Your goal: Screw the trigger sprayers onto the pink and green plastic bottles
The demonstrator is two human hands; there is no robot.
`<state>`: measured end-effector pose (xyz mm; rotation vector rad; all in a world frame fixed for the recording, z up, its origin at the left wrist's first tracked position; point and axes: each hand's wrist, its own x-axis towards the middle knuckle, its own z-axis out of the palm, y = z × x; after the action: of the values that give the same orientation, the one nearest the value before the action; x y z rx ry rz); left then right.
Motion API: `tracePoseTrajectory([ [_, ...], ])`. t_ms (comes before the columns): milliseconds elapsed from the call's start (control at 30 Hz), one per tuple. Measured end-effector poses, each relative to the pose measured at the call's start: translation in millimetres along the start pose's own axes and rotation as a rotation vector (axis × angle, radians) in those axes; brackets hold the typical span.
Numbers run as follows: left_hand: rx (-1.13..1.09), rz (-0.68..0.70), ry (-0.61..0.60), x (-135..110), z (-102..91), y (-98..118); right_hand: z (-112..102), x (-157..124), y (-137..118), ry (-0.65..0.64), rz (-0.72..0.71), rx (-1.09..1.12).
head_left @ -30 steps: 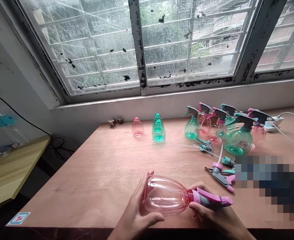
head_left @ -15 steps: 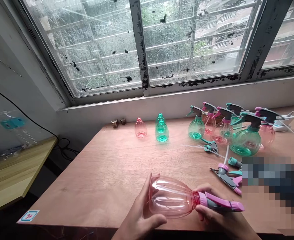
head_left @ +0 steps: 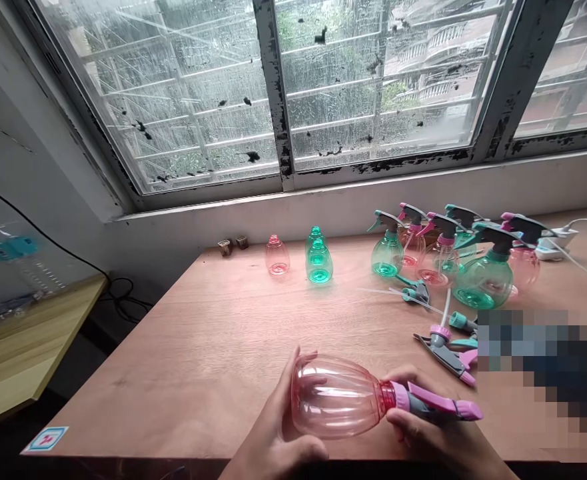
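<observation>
A clear pink spray bottle (head_left: 337,397) is held sideways near the table's front edge, its base to the left. My left hand (head_left: 286,427) cups the base, fingers behind it and thumb below. My right hand (head_left: 423,430) is closed around the neck end, with the thumb at the pink collar (head_left: 400,396). The pink and grey trigger head (head_left: 443,403) sits on the neck and points right. Whether it is screwed tight I cannot tell. Right of the bottle, loose trigger heads lie on the table, one with a pink collar (head_left: 440,335) and one with a teal collar (head_left: 409,293).
A pink bottle (head_left: 277,257) and two green bottles (head_left: 318,263) without heads stand toward the back. Several bottles with trigger heads, including a large green one (head_left: 484,280), stand back right near a white power strip (head_left: 556,245). Two small brown cups (head_left: 225,248) sit at the back left corner.
The bottle stays between both hands, with only a slight shift in the left hand's grip. The whole view has moved a little.
</observation>
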<state>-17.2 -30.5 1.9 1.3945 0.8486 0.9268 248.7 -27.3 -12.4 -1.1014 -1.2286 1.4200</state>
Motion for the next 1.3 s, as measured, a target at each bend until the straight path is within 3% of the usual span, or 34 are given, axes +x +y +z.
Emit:
tracePoseTrajectory([
  [200,-0.066,-0.058,0.030,2.1,2.6,2.4,1.1,0.7,-0.7,0.045,-0.016,-0.015],
  [433,-0.040,-0.036,0.102,4.1,4.2,4.0,-2.1,2.8,1.7,0.072,-0.243,-0.309],
  [733,0.067,0.141,0.083,1.1,7.2,-7.5,-1.5,1.2,-1.3,-0.046,-0.049,-0.040],
  [1000,-0.041,0.010,0.042,1.6,0.3,2.6,0.3,1.6,-3.3,0.013,-0.089,-0.122],
  [1300,0.043,0.038,0.046,1.1,2.4,-5.7,-1.1,2.4,-0.8,-0.019,0.003,0.028],
])
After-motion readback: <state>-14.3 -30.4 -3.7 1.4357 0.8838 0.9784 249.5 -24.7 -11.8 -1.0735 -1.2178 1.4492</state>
